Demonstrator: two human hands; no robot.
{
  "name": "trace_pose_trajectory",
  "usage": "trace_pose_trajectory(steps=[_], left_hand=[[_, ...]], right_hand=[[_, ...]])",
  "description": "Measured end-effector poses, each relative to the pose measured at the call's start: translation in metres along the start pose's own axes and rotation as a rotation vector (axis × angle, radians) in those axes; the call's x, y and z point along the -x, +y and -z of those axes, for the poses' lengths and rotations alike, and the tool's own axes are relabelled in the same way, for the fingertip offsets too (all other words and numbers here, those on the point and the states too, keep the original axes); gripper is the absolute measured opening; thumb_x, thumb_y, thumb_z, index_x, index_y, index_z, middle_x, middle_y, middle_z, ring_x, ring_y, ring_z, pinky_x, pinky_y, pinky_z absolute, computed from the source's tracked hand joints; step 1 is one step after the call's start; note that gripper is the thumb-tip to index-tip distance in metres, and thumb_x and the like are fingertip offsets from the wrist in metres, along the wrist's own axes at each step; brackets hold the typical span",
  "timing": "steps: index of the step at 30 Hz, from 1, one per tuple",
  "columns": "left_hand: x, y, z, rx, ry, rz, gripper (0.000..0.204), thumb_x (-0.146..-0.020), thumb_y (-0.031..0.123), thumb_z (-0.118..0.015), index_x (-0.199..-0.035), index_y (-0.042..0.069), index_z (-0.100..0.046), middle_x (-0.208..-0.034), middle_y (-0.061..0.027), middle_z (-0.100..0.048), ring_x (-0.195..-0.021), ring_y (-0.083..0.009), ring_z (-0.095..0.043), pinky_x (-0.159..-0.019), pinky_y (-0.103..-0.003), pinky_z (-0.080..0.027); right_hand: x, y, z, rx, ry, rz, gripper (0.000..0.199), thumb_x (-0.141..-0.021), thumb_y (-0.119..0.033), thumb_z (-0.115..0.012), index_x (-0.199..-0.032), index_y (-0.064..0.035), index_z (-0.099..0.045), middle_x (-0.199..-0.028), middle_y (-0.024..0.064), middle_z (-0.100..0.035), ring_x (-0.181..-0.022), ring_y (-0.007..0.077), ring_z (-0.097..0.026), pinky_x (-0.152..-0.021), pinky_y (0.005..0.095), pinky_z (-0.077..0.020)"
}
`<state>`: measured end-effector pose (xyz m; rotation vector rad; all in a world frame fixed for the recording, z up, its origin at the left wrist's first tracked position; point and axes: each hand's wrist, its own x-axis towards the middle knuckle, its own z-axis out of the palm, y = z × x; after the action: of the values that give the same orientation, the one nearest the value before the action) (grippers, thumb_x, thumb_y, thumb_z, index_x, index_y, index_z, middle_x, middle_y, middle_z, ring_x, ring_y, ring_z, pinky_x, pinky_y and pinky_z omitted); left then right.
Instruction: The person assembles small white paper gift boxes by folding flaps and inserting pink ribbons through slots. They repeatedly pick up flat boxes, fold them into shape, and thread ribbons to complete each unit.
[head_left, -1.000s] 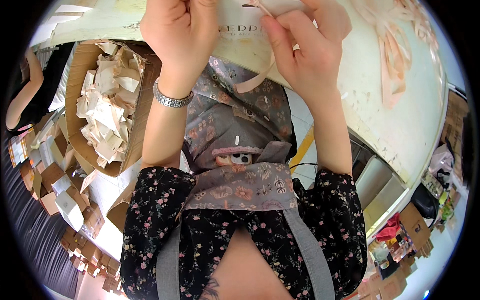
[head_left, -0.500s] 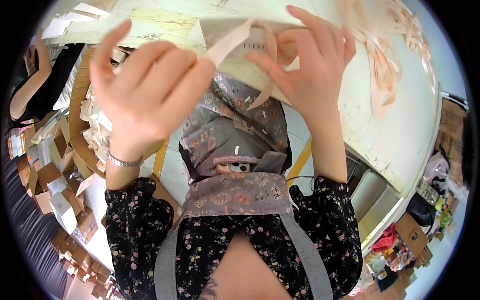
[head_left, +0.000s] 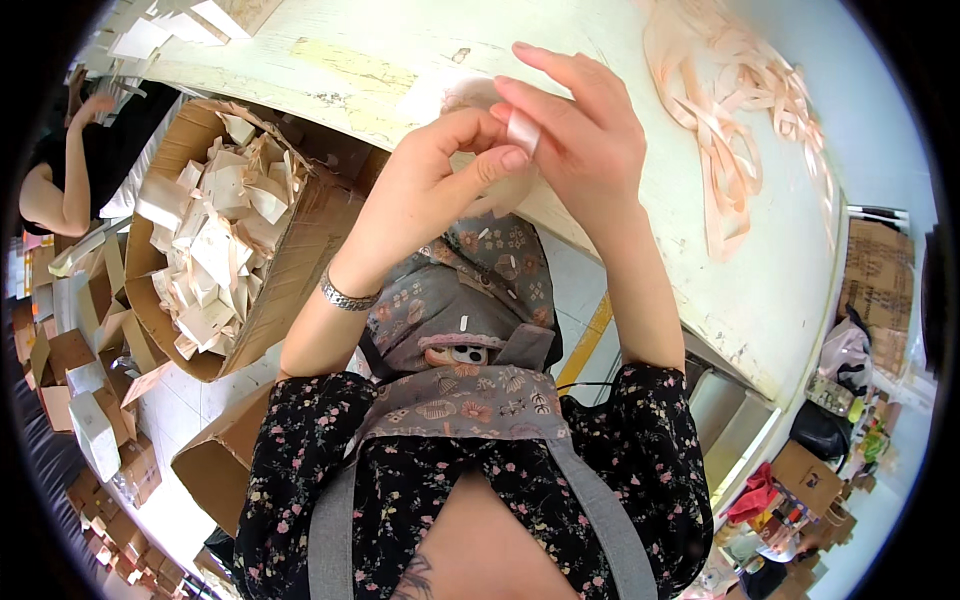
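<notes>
While holding a glossy pale-pink ribbon [head_left: 523, 133] between left hand [head_left: 430, 180] and right hand [head_left: 590, 125], just above the near edge of the counter [head_left: 760, 310], curling the left fingers narrowly beside it and spreading the right fingers loosely; cannot tell the exact grip of either. Wearing a silver band [head_left: 348, 291] on the left wrist. Well apart from the tangled peach ribbons [head_left: 712, 130] at right on the counter, and from the cardboard box [head_left: 290, 290] of pale scraps [head_left: 225, 260] at left.
</notes>
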<state>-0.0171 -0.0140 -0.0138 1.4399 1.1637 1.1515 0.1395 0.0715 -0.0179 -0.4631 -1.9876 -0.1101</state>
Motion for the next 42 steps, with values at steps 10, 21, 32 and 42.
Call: trace_pose_trajectory(steps=[10,21,32,42], left_hand=[[0.002,0.007,0.009,0.547,-0.015,0.011,0.019,-0.088,0.008,-0.065,-0.103,-0.003,-0.059,-0.087,-0.0055,-0.067,-0.078,-0.0097,-0.062,-0.076,-0.025,-0.049],[-0.003,0.008,-0.012,0.214,0.223,-0.125,0.019,-0.084,-0.002,-0.066,-0.103,-0.001,-0.063,-0.095,-0.0054,-0.065,-0.079,-0.0086,-0.061,-0.066,-0.020,-0.049],[-0.026,-0.010,-0.024,-0.199,0.455,-0.277,0.011,-0.084,0.000,-0.066,-0.094,0.004,-0.067,-0.085,-0.0026,-0.067,-0.064,-0.0056,-0.057,-0.057,-0.020,-0.046],[-0.036,0.004,-0.022,0.099,0.450,-0.219,0.024,-0.083,-0.002,-0.068,-0.106,-0.003,-0.061,-0.088,-0.0059,-0.069,-0.066,-0.0039,-0.058,-0.055,-0.017,-0.047]], right_hand=[[-0.014,-0.005,0.013,-0.377,-0.002,-0.296,0.020,-0.068,0.001,-0.074,-0.085,-0.0076,-0.070,-0.088,0.0040,-0.063,-0.076,0.0158,-0.065,-0.062,0.0248,-0.0548],[-0.017,-0.003,0.010,-0.498,-0.002,-0.529,0.009,-0.077,-0.003,-0.065,-0.082,-0.0048,-0.072,-0.078,0.0061,-0.063,-0.063,0.0149,-0.061,-0.057,0.0242,-0.0506],[-0.023,-0.001,0.029,-0.626,-0.209,-0.599,0.017,-0.080,-0.011,-0.068,-0.096,-0.0064,-0.067,-0.093,0.0076,-0.062,-0.079,0.0217,-0.059,-0.070,0.0324,-0.0459],[0.028,-0.021,0.022,0.211,0.049,-0.351,0.021,-0.068,-0.010,-0.076,-0.085,-0.0071,-0.064,-0.097,0.0063,-0.058,-0.085,0.0224,-0.055,-0.067,0.0315,-0.0457]])
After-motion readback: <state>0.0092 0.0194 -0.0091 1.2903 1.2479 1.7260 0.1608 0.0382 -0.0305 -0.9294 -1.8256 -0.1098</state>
